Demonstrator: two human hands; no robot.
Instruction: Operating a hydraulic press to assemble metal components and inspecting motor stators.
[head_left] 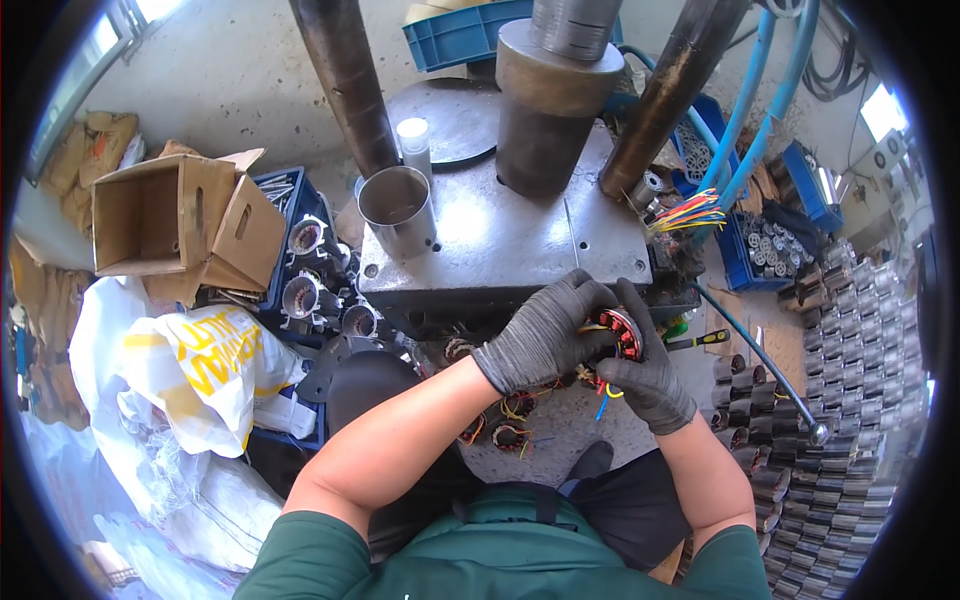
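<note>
A motor stator [624, 334] with red-lined slots and coloured lead wires is held between my two gloved hands, just in front of the press bed's edge. My left hand [550, 338] has its fingers closed on the stator's left side. Around its right side curl the thumb and fingers of my right hand [645, 375]. Yellow and blue wires hang below the stator. More wound stators [510, 437] lie on the floor beneath my left forearm. On the metal press bed [480, 230] stands an open steel cylinder [400, 220], beside a white-capped container [413, 148].
The thick press ram [550, 120] rises between two steel columns [350, 85]. A ball-ended lever [775, 370] slants down at right, near a screwdriver [700, 340] and many stacked metal sleeves [860, 345]. Motor housings [306, 297], a cardboard box [140, 225] and plastic bags [180, 440] crowd the left.
</note>
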